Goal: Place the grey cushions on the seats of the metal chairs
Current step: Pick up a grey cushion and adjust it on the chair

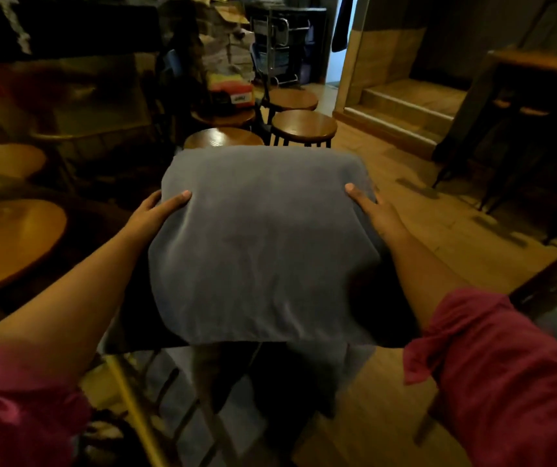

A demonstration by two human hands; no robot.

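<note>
A large grey cushion [263,244] fills the middle of the head view, lying flat. My left hand [159,210] grips its left edge, thumb on top. My right hand [371,210] grips its right edge the same way. Beneath the cushion a dark seat surface [129,318] shows at the left side, with thin metal legs [176,399] under it. I cannot tell whether the cushion rests on the seat or hangs just above it.
Round wooden stools [304,124] stand in a row just beyond the cushion. Round wooden tables [7,241] are on the left. Wooden steps [405,102] rise at the right rear, beside a dark wooden table [540,96]. Wooden floor [439,230] lies to the right.
</note>
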